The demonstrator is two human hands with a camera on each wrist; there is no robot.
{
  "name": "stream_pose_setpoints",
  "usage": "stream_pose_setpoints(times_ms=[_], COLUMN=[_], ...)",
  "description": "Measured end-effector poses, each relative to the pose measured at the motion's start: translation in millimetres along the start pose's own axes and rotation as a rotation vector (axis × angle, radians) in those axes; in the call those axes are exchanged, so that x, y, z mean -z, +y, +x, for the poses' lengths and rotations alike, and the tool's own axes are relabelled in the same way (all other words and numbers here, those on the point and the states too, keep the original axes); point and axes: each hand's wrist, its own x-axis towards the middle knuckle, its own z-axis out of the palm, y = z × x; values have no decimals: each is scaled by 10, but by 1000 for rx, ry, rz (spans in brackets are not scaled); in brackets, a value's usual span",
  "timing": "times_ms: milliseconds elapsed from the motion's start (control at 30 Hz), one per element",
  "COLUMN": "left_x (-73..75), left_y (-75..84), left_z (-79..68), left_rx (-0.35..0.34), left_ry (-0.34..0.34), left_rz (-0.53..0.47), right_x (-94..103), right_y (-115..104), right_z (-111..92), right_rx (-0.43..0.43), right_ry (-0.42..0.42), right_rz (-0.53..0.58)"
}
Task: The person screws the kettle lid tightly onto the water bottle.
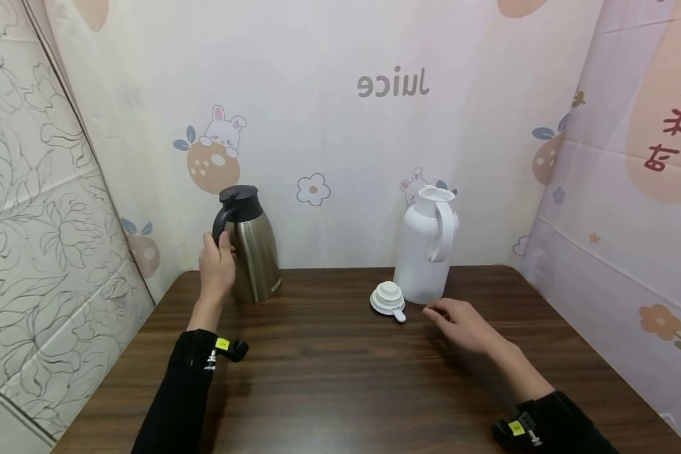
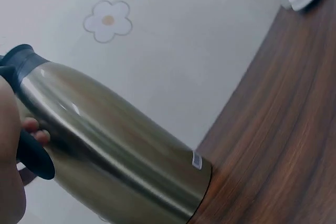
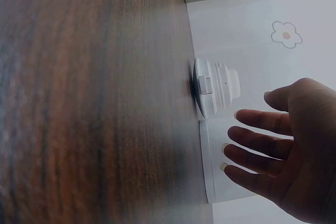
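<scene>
A gold-brown steel thermos jug [image 1: 255, 255] with a black top and handle stands at the back left of the table. My left hand [image 1: 217, 261] grips its black handle, and in the left wrist view fingertips [image 2: 37, 129] show between handle and body. At the back right stands a white thermos jug [image 1: 422, 252], its top uncovered and its handle turned toward me. Its white lid [image 1: 387, 299] lies on the table just left of its base. My right hand [image 1: 459, 323], fingers loosely bent and holding nothing, hovers close in front of the white jug, right of the lid.
The brown wooden table [image 1: 329, 378] ends at a printed cloth backdrop [image 1: 318, 126] right behind both jugs. Similar cloths hang along the left side [image 1: 45, 189] and the right side [image 1: 613, 252].
</scene>
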Motion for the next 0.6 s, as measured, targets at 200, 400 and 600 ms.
stream_pose_setpoints(times_ms=[200,400,600], left_x=[52,7,-103], left_y=[-119,-288,-385], left_z=[-237,-518,-752], left_rx=[57,125,200], left_ry=[-73,-128,-170], left_rz=[117,189,345], right_x=[-2,-2,-8], right_y=[-5,13,18], right_z=[4,13,20], right_rx=[6,-14,-6], right_ry=[-3,-10,-23], right_rz=[8,14,18])
